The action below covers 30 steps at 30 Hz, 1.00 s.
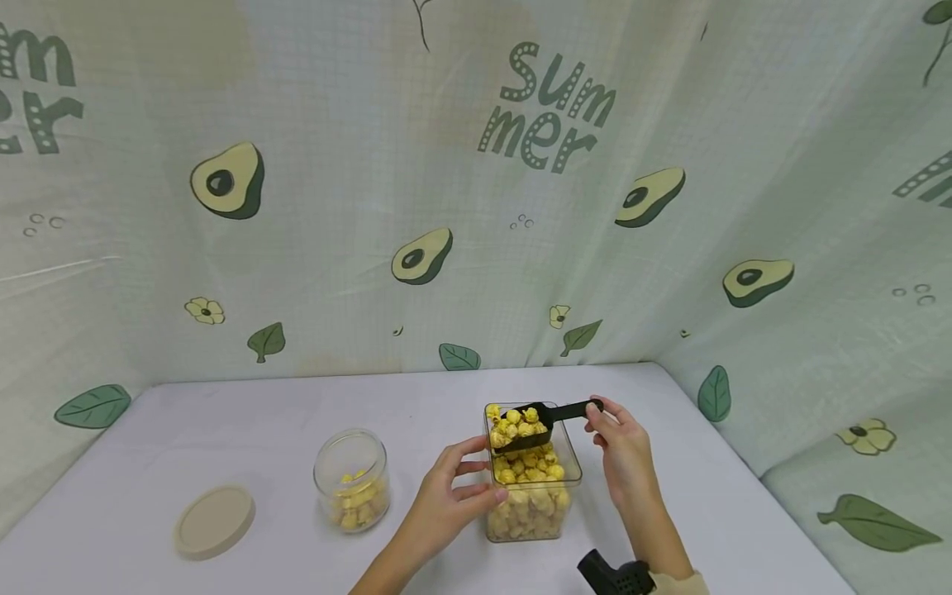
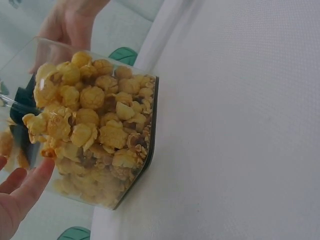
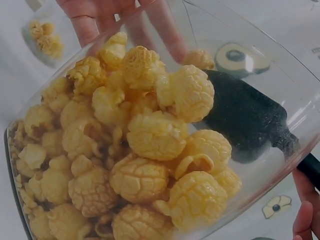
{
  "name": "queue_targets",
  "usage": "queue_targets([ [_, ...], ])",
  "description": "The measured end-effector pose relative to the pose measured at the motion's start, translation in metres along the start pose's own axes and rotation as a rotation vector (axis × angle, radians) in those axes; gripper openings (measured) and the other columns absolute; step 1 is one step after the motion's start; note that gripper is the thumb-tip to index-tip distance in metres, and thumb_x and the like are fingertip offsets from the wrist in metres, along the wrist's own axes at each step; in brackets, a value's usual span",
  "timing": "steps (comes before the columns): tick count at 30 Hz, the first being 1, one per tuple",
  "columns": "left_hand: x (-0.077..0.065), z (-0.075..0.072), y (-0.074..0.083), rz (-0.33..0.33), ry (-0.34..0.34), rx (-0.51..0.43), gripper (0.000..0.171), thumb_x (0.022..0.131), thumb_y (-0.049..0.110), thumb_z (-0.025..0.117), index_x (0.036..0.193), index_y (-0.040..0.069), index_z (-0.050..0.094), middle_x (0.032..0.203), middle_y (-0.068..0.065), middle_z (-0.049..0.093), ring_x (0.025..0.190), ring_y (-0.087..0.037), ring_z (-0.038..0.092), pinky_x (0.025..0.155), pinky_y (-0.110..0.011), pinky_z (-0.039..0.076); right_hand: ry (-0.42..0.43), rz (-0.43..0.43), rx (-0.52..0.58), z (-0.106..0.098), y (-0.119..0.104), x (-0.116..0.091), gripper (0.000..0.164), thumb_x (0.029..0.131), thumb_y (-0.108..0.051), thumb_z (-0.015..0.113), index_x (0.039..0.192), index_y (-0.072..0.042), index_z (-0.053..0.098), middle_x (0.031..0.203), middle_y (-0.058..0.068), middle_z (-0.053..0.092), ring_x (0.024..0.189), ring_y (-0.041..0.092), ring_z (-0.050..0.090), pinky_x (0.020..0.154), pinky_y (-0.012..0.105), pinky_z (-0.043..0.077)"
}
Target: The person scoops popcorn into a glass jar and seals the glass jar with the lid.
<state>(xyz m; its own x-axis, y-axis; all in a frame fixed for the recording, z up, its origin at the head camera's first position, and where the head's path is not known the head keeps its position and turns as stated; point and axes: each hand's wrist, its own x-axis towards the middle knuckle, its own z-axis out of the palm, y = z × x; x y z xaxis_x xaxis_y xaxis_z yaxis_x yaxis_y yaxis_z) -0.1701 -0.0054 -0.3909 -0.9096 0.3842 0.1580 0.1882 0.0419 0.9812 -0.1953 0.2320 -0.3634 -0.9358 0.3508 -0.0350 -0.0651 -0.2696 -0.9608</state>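
Note:
A clear square-topped container of yellow popcorn stands on the table. My left hand holds it at its left side, fingers along the left wall and thumb by the front left corner. In my right hand is the handle of a black scoop, pinched between thumb and fingers. The scoop's bowl, heaped with popcorn, lies over the container's opening, tilted down to the left. Through the clear wall, the right wrist view shows the scoop's dark underside and the left fingers behind the popcorn.
Left of the container stands a round clear jar without a lid, with some popcorn at its bottom. A beige round lid lies flat farther left. Behind the white table hangs a printed cloth with avocados and leaves.

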Motion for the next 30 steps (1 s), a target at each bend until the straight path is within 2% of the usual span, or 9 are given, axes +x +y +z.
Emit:
queue_targets([
  [4,0.0,0.0,-0.001,0.002,-0.001,0.002,0.066,0.082,0.024,0.071,0.138,0.011,0.04,0.14,-0.013,0.037,0.12,-0.028,0.047,0.089,-0.026,0.053,0.004,-0.002,-0.033,0.002,0.0,-0.002,0.008,0.09,-0.013,0.061,0.097,-0.017,0.06,0.061,-0.013,0.06,0.066,0.005,0.05,0.068,0.019,0.038],
  [9,0.0,0.0,0.0,0.004,0.002,0.008,0.065,0.082,0.025,0.071,0.138,0.012,0.04,0.14,-0.012,0.037,0.12,-0.028,0.047,0.089,-0.026,0.053,-0.027,-0.004,-0.101,0.006,0.001,-0.003,0.023,0.091,-0.015,0.061,0.111,-0.009,0.054,0.063,-0.015,0.061,0.069,0.005,0.049,0.071,0.021,0.038],
  [13,0.0,0.0,0.0,0.006,0.003,0.007,0.065,0.082,0.025,0.072,0.138,0.012,0.04,0.14,-0.012,0.037,0.12,-0.027,0.047,0.089,-0.027,0.053,-0.028,0.01,-0.032,0.003,0.002,0.0,0.009,0.091,-0.011,0.059,0.098,-0.016,0.06,0.061,-0.012,0.06,0.067,0.006,0.05,0.068,0.019,0.038],
  [17,0.0,0.0,0.0,0.006,0.002,0.007,0.065,0.082,0.025,0.072,0.138,0.012,0.04,0.14,-0.012,0.037,0.12,-0.028,0.047,0.089,-0.027,0.053,-0.059,0.018,0.059,-0.002,0.003,0.003,0.017,0.091,-0.008,0.058,0.085,-0.022,0.064,0.061,-0.009,0.059,0.064,0.006,0.052,0.065,0.019,0.038],
  [30,-0.001,0.001,0.0,0.011,0.002,0.007,0.066,0.082,0.023,0.072,0.138,0.008,0.04,0.139,-0.015,0.037,0.119,-0.03,0.047,0.089,-0.026,0.053,-0.121,0.03,0.082,-0.012,0.0,0.005,0.018,0.092,-0.012,0.058,0.083,-0.025,0.067,0.063,-0.008,0.059,0.067,0.005,0.054,0.069,0.019,0.038],
])
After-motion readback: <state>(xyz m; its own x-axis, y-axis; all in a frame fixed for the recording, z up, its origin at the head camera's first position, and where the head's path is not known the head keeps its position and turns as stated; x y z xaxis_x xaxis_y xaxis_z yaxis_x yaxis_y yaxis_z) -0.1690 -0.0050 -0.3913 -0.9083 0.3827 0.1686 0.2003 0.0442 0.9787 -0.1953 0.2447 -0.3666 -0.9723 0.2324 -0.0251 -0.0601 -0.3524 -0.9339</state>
